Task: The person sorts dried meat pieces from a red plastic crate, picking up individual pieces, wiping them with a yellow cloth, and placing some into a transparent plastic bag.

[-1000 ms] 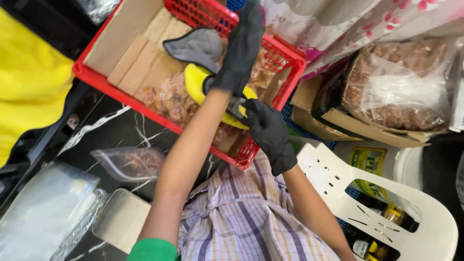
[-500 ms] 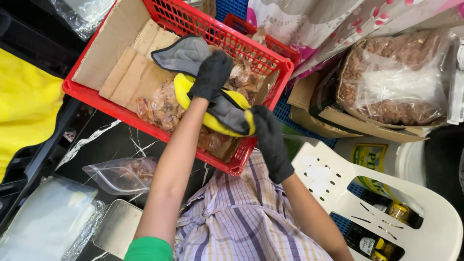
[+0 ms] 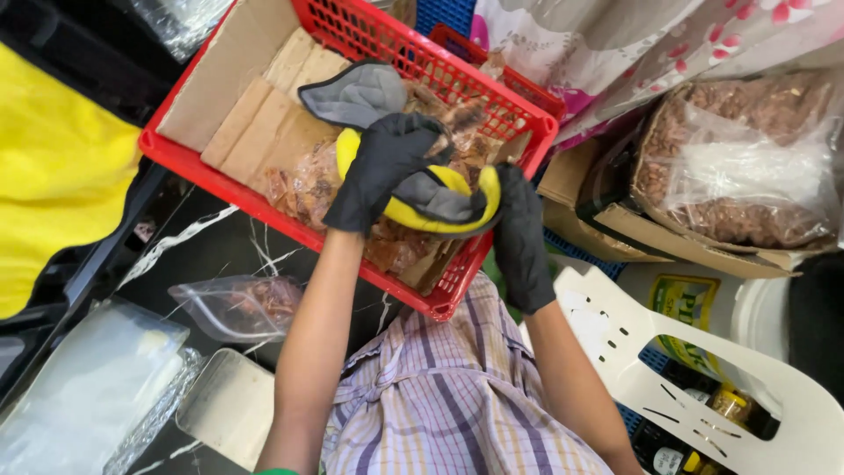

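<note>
At nine o'clock of my view lies a yellow sheet (image 3: 48,176), and below it, on the dark marbled bench (image 3: 211,255), a stack of clear plastic bags (image 3: 83,396), a metal tray (image 3: 224,405) and a zip bag (image 3: 242,306) partly filled with brown pieces.

At twelve o'clock from my chest sits the red basket (image 3: 264,204), lined with cardboard (image 3: 264,132) and heaped with brown dried snacks in clear wrap (image 3: 308,180). A grey cloth (image 3: 356,92) lies on the cardboard.

My left hand (image 3: 382,167), in a black glove, is closed over the left end of a yellow and grey mitt (image 3: 431,200), fingers curled round its edge. My right hand (image 3: 520,233), also gloved, grips the right end at about three o'clock of it, thumb side hidden behind the fabric. The mitt hangs between them just over the snacks, sagging in a curve.

I judge the mitt light, soft and floppy, not slippery against the gloves; it will fold wherever unsupported, so holding both ends or the thick yellow rim seems best. The snacks beneath look brittle and their wrap slick.

Further right stand a cardboard box (image 3: 580,220) with a large bag of brown pieces (image 3: 738,167), a flowered cloth (image 3: 633,53) at one o'clock, and a white plastic chair (image 3: 703,361) at four o'clock over bottles (image 3: 730,409). Room is tight all round.
</note>
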